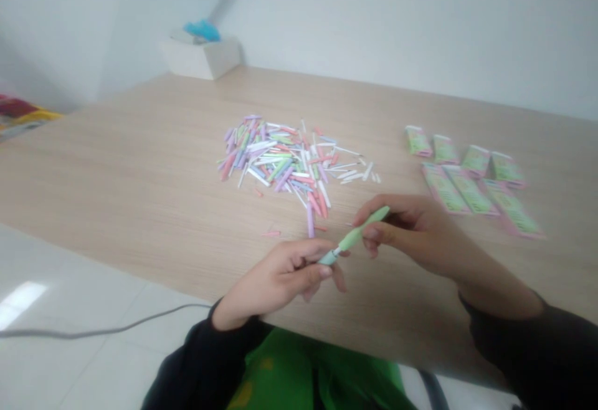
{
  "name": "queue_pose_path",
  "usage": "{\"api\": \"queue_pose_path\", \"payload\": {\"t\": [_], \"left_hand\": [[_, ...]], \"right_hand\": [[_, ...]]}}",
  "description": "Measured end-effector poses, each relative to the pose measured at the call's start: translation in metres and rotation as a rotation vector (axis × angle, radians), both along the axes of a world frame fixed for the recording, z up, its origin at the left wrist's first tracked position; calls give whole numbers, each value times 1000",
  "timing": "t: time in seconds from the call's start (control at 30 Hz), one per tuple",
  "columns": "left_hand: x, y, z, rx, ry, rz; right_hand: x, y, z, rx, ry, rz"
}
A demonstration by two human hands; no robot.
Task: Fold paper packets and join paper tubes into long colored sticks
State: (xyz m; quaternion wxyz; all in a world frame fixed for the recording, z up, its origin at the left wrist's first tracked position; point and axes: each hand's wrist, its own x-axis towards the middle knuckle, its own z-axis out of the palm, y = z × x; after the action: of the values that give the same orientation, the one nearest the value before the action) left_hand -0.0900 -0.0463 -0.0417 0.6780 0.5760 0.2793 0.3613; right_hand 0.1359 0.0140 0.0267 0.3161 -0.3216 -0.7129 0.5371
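Observation:
Near the front of the table, my left hand [289, 273] is closed, with thumb and fingers pinching a short pale blue-green piece [328, 258]. My right hand [406, 229] is closed too, pinching a slim light green handle [362, 228] that tapers to its tip. A short whitish section shows where the two pieces meet, so they line up as one slanted stick. Just beyond the hands lies a loose pile of small pastel sticks [283, 161] in purple, green, white, blue and coral. What exactly these sticks are is too blurred to tell.
Several green-and-pink packets [476, 195] lie in two rows at the right of the wooden table [140, 142]. A white box [199, 58] with blue material on top stands at the back left. A cable [107, 330] crosses the floor at the left.

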Motion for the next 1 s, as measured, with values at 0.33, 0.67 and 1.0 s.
{"api": "queue_pose_path", "payload": {"t": [0.33,0.67,1.0], "left_hand": [[20,12,0,44,-25,-19],[27,19,0,32,22,-67],[30,20,3,-22,100,-107]], "right_hand": [[12,-21,-4,71,30,-129],[17,-23,-14,128,20,-134],[20,-23,-23,111,46,-164]]}}
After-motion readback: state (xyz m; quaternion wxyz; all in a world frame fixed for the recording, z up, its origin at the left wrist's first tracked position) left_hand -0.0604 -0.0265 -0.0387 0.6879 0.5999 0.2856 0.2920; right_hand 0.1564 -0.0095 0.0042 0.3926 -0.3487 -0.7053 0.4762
